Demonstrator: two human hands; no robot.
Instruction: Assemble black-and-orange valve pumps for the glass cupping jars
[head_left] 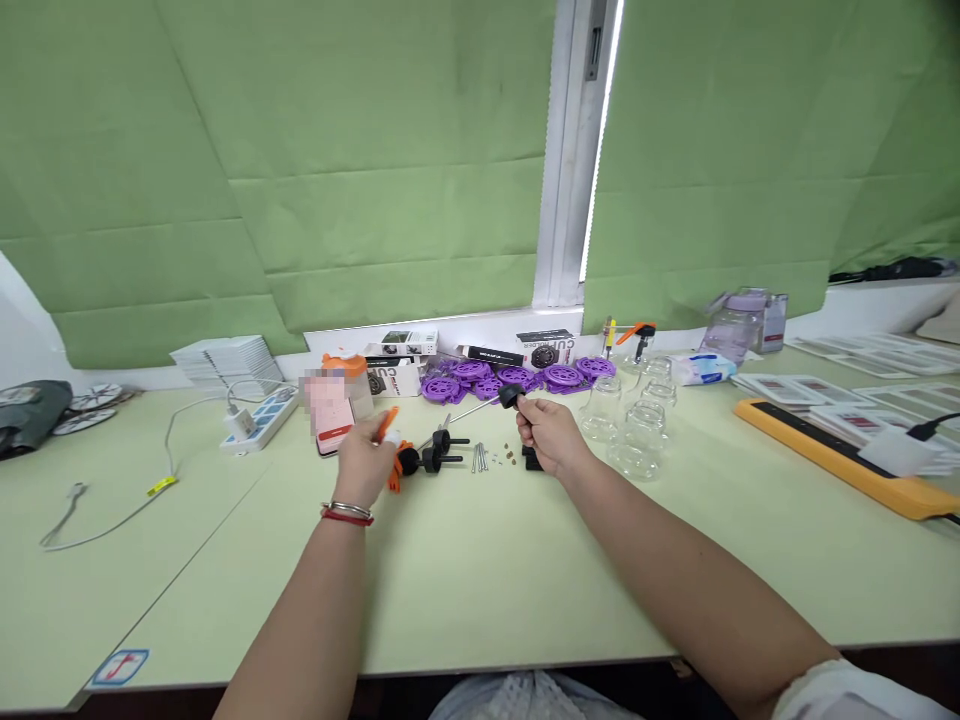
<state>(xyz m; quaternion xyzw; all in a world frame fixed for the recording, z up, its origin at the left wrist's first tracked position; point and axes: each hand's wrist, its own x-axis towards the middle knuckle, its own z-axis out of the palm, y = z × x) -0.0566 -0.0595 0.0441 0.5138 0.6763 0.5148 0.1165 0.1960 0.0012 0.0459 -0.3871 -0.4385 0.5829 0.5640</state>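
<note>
Pointing leftward from a black knob (511,395), a thin metal rod (477,407) is held over the tabletop (450,590), the knob being gripped by the right hand (551,432). An orange piece (388,424) is pinched in the left hand (364,464), near black stemmed parts (433,460). Screws (480,458) are laid between the hands; purple discs (487,388) are spread behind.

The window is covered by green blinds (405,160) — split by a white frame (561,150), beside which a bright strip of daylight is let in. Below, a pale green table (247,580) is set against a white ledge (480,325).
</note>
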